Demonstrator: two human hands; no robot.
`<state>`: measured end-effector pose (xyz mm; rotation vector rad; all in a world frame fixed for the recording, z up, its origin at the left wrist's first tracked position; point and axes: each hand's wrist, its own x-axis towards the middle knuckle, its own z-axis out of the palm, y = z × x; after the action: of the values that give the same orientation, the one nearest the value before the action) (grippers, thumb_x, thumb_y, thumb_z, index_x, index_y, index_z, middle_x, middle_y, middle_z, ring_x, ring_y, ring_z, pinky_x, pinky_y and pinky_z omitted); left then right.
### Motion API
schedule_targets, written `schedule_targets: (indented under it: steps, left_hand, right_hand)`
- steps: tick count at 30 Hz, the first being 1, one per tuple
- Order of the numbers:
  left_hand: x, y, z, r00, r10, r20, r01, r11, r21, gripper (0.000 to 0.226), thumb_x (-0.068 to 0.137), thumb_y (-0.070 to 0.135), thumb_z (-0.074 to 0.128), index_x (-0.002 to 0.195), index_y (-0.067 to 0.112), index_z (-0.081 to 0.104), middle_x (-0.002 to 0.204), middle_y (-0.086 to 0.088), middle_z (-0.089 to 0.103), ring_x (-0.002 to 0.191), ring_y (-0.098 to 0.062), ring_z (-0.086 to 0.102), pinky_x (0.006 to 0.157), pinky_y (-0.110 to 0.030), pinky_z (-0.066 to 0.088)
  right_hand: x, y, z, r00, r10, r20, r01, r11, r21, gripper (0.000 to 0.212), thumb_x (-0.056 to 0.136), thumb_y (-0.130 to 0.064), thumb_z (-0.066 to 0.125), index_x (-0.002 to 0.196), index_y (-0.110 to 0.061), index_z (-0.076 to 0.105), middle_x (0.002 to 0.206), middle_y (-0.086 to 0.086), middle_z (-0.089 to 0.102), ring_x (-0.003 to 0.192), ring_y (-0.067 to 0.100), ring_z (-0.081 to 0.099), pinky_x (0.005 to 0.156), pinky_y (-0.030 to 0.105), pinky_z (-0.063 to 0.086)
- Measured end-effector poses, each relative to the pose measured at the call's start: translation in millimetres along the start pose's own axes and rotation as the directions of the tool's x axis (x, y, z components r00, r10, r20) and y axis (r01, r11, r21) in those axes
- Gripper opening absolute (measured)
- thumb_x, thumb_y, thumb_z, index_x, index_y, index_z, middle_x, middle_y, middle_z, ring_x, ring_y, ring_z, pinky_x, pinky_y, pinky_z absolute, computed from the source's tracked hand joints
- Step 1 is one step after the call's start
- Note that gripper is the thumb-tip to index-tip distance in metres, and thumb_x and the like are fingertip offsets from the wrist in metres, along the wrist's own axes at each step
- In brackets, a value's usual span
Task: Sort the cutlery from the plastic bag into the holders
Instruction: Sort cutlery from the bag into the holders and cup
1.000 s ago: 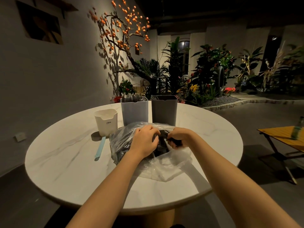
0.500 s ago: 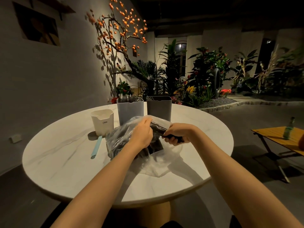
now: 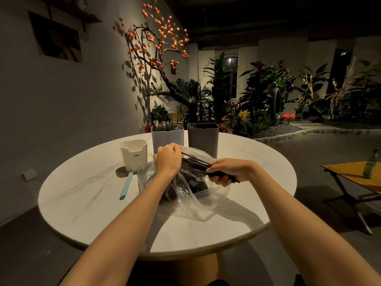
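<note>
Right now the left hand [image 3: 168, 159] pinches the upper edge of the clear plastic bag [image 3: 185, 195] lying on the round bench [image 3: 82, 195], while the right hand [image 3: 228, 169] has its fingers [image 3: 218, 179] curled round a bundle of dark cutlery [image 3: 198, 165] partly out of the bag's mouth. White [image 3: 134, 154], light grey [image 3: 167, 139] and dark grey [image 3: 203, 139] holders stand just behind.

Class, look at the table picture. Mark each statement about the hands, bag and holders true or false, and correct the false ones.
1. The right hand grips dark cutlery. True.
2. Three holders stand on the table. True.
3. The white holder is the tallest. False: it is the shortest.
4. The left hand lies flat on the table. False: it holds the bag up.
5. A blue stick lies by the white holder. True.
</note>
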<state>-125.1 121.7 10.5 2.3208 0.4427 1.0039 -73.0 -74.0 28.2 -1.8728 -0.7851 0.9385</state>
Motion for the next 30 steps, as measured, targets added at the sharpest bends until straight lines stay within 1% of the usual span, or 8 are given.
schedule_targets:
  steps: [3, 5, 9, 13, 19, 23, 26, 30]
  left_hand:
    - [2.9, -9.6, 3.2, 0.996, -0.072, 0.046, 0.077, 0.989, -0.123, 0.046, 0.105, 0.029, 0.027, 0.102, 0.013, 0.069, 0.108, -0.008, 0.068, 0.100, -0.027, 0.055, 0.101, -0.047, 0.040]
    - [3.1, -11.9, 3.8, 0.995, -0.092, 0.046, 0.099, 0.979, -0.177, 0.051, 0.105, 0.033, 0.024, 0.100, 0.011, 0.070, 0.106, -0.008, 0.068, 0.097, -0.024, 0.055, 0.099, -0.044, 0.041]
    - [5.4, -14.6, 5.0, 0.994, -0.103, 0.036, 0.109, 0.956, -0.272, 0.049, 0.106, 0.035, 0.023, 0.097, 0.013, 0.067, 0.100, -0.006, 0.065, 0.099, -0.024, 0.055, 0.095, -0.041, 0.044]
    - [9.0, -14.4, 5.5, 0.996, -0.089, 0.011, 0.087, 0.938, -0.336, 0.047, 0.106, 0.034, 0.023, 0.102, 0.016, 0.066, 0.100, 0.002, 0.059, 0.100, -0.016, 0.052, 0.092, -0.034, 0.040]
    - [16.0, -12.9, 4.7, 0.983, -0.175, 0.051, 0.177, 0.846, -0.503, 0.056, 0.105, 0.043, 0.018, 0.111, 0.011, 0.064, 0.108, -0.004, 0.061, 0.102, -0.018, 0.053, 0.090, -0.030, 0.038]
    - [20.9, -11.3, 7.6, 0.978, -0.184, 0.101, 0.208, 0.785, -0.583, 0.060, 0.102, 0.052, 0.015, 0.115, 0.012, 0.059, 0.110, -0.009, 0.065, 0.103, -0.023, 0.061, 0.097, -0.041, 0.046]
    - [26.2, -10.6, 12.4, 0.974, -0.170, 0.152, 0.229, 0.738, -0.635, 0.054, 0.104, 0.047, 0.017, 0.113, 0.011, 0.057, 0.105, -0.008, 0.067, 0.084, -0.021, 0.069, 0.081, -0.033, 0.052]
    - [32.0, -9.0, 20.1, 0.976, -0.141, 0.167, 0.214, 0.773, -0.597, 0.033, 0.106, 0.034, 0.026, 0.099, 0.018, 0.054, 0.102, -0.011, 0.065, 0.084, -0.026, 0.070, 0.072, -0.035, 0.057]
  right_hand:
    - [3.7, 1.4, -1.4, 0.999, -0.040, -0.003, 0.039, 0.999, -0.035, 0.023, 0.104, -0.023, 0.039, 0.100, -0.005, 0.054, 0.064, 0.000, 0.039, 0.050, 0.008, 0.025, 0.043, 0.016, 0.022]
    - [8.2, 2.7, -2.1, 0.998, -0.054, -0.026, 0.052, 0.996, -0.072, 0.026, 0.103, -0.028, 0.041, 0.095, -0.008, 0.056, 0.063, 0.000, 0.039, 0.050, 0.008, 0.024, 0.044, 0.017, 0.021]
    - [16.6, 5.9, -1.4, 0.995, -0.075, -0.067, 0.069, 0.994, -0.081, 0.028, 0.102, -0.030, 0.043, 0.091, -0.008, 0.057, 0.061, 0.001, 0.038, 0.049, 0.009, 0.023, 0.043, 0.016, 0.021]
    - [19.1, 6.7, -1.3, 0.991, -0.120, -0.052, 0.119, 0.993, -0.021, 0.029, 0.103, -0.028, 0.041, 0.090, -0.008, 0.056, 0.060, 0.000, 0.036, 0.047, 0.008, 0.023, 0.041, 0.016, 0.021]
    - [22.8, 8.4, -4.5, 0.990, -0.139, -0.031, 0.141, 0.985, 0.096, 0.029, 0.104, -0.026, 0.038, 0.090, -0.008, 0.055, 0.059, 0.000, 0.036, 0.046, 0.008, 0.024, 0.041, 0.017, 0.020]
    - [25.5, 8.5, -8.0, 0.988, -0.156, -0.013, 0.155, 0.961, 0.230, 0.026, 0.103, -0.026, 0.037, 0.091, -0.008, 0.051, 0.058, -0.001, 0.033, 0.043, 0.007, 0.021, 0.042, 0.018, 0.018]
    - [28.3, 7.8, -12.5, 0.988, -0.156, -0.021, 0.153, 0.927, 0.343, 0.026, 0.103, -0.027, 0.035, 0.092, -0.008, 0.049, 0.058, -0.002, 0.032, 0.041, 0.006, 0.022, 0.040, 0.016, 0.020]
    - [32.7, 5.9, -17.7, 0.989, -0.145, -0.013, 0.138, 0.907, 0.399, 0.027, 0.103, -0.028, 0.032, 0.091, -0.008, 0.047, 0.057, -0.003, 0.030, 0.039, 0.005, 0.023, 0.038, 0.016, 0.021]
